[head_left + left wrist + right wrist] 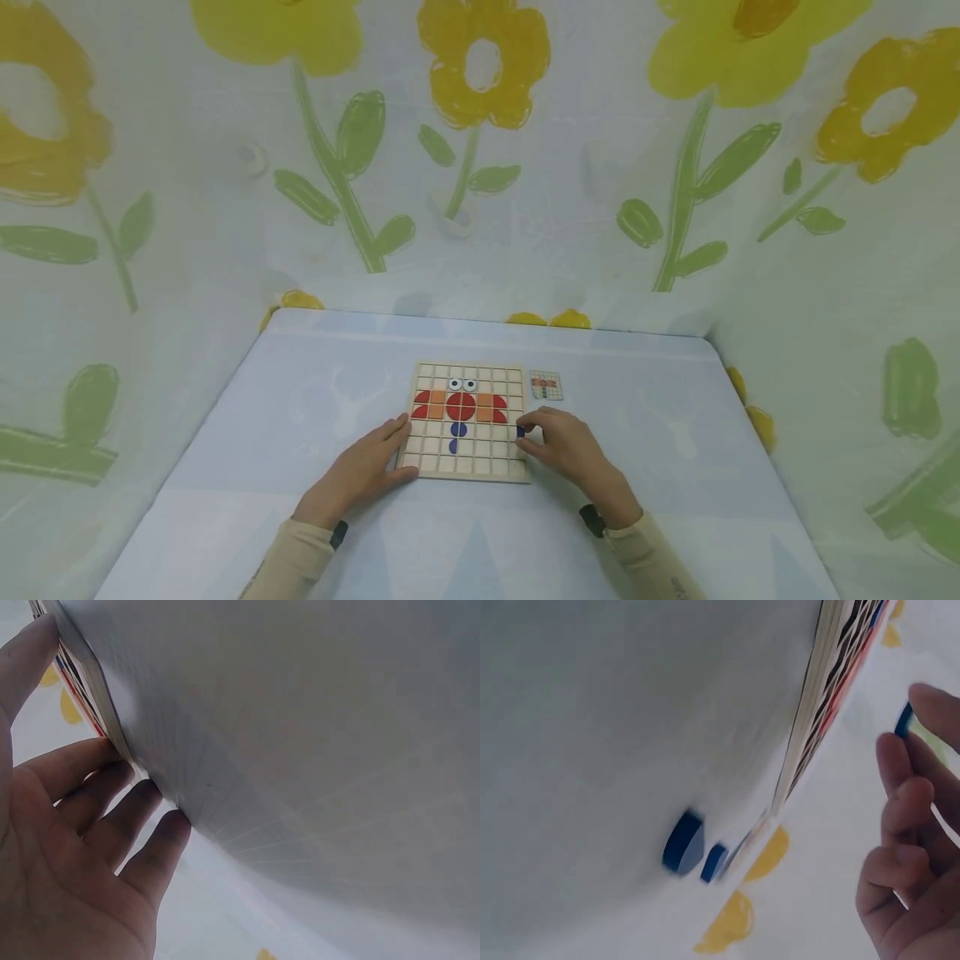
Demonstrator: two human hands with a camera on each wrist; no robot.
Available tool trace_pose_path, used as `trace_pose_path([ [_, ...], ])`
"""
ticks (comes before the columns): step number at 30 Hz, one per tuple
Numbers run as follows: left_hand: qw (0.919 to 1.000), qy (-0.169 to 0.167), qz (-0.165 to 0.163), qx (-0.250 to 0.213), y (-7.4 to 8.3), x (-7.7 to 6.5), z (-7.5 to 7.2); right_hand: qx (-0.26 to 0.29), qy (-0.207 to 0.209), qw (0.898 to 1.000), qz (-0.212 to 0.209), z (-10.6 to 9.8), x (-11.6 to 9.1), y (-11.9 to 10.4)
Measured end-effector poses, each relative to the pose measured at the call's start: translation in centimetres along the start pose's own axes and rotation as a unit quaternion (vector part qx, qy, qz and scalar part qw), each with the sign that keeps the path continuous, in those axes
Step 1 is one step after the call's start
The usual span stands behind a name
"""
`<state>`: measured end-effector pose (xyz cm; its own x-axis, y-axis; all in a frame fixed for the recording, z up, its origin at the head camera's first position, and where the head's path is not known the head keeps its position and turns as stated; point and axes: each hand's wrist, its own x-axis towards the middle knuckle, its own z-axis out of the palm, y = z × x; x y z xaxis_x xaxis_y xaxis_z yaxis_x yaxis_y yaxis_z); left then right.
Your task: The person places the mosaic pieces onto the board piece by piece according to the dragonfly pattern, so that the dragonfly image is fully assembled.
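Note:
A square wooden grid board (pixel 438 464) lies on the table, with coloured pieces forming a picture in its cells. My left hand (pixel 367 461) rests at its left edge, fingers fairly straight along the side and thumb at the near corner; the left wrist view shows the fingertips (pixel 174 821) down against the table. Between thumb and index finger, my right hand (pixel 562 444) pinches a small blue piece (pixel 904 720) over the board's right edge. In the picture are two eye pieces (pixel 462 385), a red circle (pixel 461 407), orange squares, red curved pieces and blue pieces (pixel 458 429).
A small picture card (pixel 546 386) with a similar gridded design lies just right of the board's far corner. Two loose blue pieces (pixel 684 841) sit on the table in the right wrist view, hidden in the head view. A flower-printed curtain (pixel 525 208) surrounds the table.

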<state>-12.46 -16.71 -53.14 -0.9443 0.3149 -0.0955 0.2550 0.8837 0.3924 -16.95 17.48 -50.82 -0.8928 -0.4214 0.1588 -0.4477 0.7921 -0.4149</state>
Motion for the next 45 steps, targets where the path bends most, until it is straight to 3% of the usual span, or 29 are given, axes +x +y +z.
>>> trace_pose_path([
  [5, 1.0, 0.003, 0.001, -0.001, 0.0, 0.0, 0.1, 0.013, 0.067, 0.996, -0.055, 0.7, 0.5, -1.2],
  [11, 0.9999, 0.01, 0.006, -0.003, 0.0, 0.0, 0.1, 0.016, 0.101, 0.991, -0.089, 1.5, 1.2, -2.2],
  [16, 0.9999, 0.011, 0.009, -0.001, 0.1, 0.0, 0.1, 0.022, 0.151, 0.98, -0.126, 1.9, 1.7, -2.8],
  [19, 0.9999, 0.01, 0.008, 0.002, 0.1, 0.0, 0.1, 0.023, 0.156, 0.979, -0.131, 2.2, 2.1, -3.3],
  [22, 1.0, 0.005, 0.005, -0.003, 0.1, 0.0, 0.0, 0.02, 0.129, 0.984, -0.119, 2.5, 2.3, -3.8],
  [27, 1.0, 0.001, -0.002, -0.003, 0.1, 0.1, 0.1, -0.002, 0.029, 0.998, -0.058, 3.0, 2.6, -4.9],
  [33, 1.0, 0.004, -0.001, -0.006, 0.3, -0.1, 0.0, -0.023, -0.066, 0.997, 0.015, 3.7, 3.4, -6.6],
  [45, 0.9999, 0.006, 0.003, -0.008, 0.2, 0.0, 0.0, -0.053, -0.09, 0.994, -0.01, 5.1, 3.9, -7.2],
])
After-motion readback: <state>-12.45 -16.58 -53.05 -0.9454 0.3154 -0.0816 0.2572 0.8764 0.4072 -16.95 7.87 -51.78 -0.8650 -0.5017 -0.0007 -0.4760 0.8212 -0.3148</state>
